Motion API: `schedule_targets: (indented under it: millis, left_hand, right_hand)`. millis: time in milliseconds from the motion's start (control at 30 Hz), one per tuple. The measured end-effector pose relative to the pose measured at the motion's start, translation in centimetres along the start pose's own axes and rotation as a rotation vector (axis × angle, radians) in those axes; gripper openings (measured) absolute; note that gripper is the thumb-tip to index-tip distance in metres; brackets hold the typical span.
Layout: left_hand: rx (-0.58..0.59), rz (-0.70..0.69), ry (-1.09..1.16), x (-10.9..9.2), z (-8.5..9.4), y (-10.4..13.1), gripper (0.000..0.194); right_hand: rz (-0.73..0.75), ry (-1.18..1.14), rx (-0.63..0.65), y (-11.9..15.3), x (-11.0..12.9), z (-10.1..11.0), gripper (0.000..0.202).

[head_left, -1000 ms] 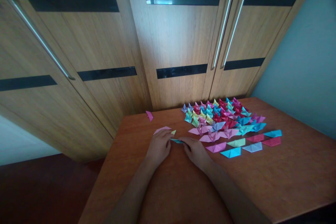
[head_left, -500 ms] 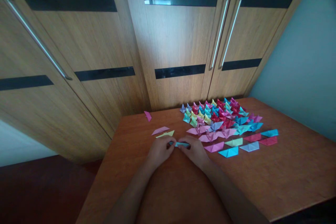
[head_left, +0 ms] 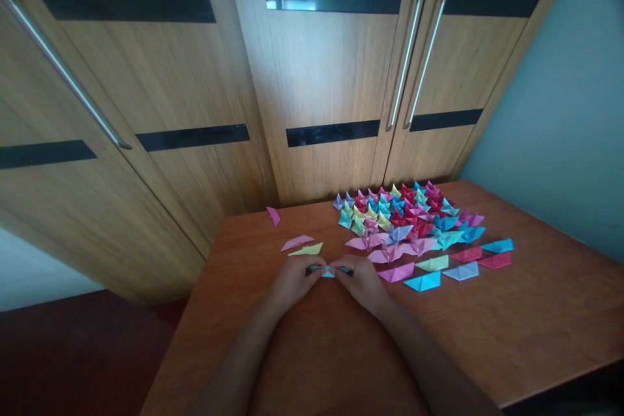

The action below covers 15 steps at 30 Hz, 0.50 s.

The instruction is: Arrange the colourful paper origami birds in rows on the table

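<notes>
Between my two hands is a small light-blue folded paper piece (head_left: 328,273), pinched from both sides just above the table. My left hand (head_left: 295,279) is closed on its left end, and my right hand (head_left: 361,279) is closed on its right end; fingers cover much of the paper. Just beyond my left hand lie a yellow folded paper (head_left: 306,249) and a pink folded paper (head_left: 297,243). To the right of my right hand is a magenta folded paper (head_left: 396,272), with a bright blue folded paper (head_left: 423,281) beside it.
Rows of colourful folded paper boats (head_left: 400,214) cover the back right of the wooden table (head_left: 341,357). Several flat folded pieces lie in front of them. A magenta paper (head_left: 273,216) sits near the back left edge. Wooden cabinet doors (head_left: 326,71) rise behind.
My fingertips have come closer together at the middle of the light-blue paper, which now shows a small pale triangle below them. The other papers stay in place; the view has shifted slightly.
</notes>
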<state>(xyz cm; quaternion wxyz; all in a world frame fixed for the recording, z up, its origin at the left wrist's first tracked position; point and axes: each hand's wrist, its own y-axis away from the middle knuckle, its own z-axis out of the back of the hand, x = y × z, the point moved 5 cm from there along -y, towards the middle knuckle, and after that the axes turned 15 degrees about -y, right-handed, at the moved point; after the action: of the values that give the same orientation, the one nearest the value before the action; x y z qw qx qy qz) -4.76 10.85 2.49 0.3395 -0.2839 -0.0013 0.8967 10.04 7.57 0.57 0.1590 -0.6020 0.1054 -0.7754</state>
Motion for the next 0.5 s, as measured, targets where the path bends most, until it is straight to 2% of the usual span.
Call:
schedule_targets:
  millis: [133,267,367,500]
  left_hand:
    - [0.012,0.060,0.102,0.6,0.0,-0.1,0.013]
    - [0.010,0.131,0.271,1.2,-0.2,-0.2,0.013]
    - [0.003,0.156,0.361,1.2,-0.4,-0.2,0.016]
    - [0.015,0.199,0.422,1.1,-0.9,-0.3,0.023]
  right_hand:
    - [-0.011,-0.083,-0.070,-0.1,-0.2,0.1,0.015]
    - [-0.115,-0.267,-0.203,-0.2,-1.3,0.3,0.016]
    - [-0.181,-0.416,-0.172,-0.2,-1.9,0.0,0.022]
    - [-0.164,-0.385,-0.160,0.1,-1.5,0.1,0.023]
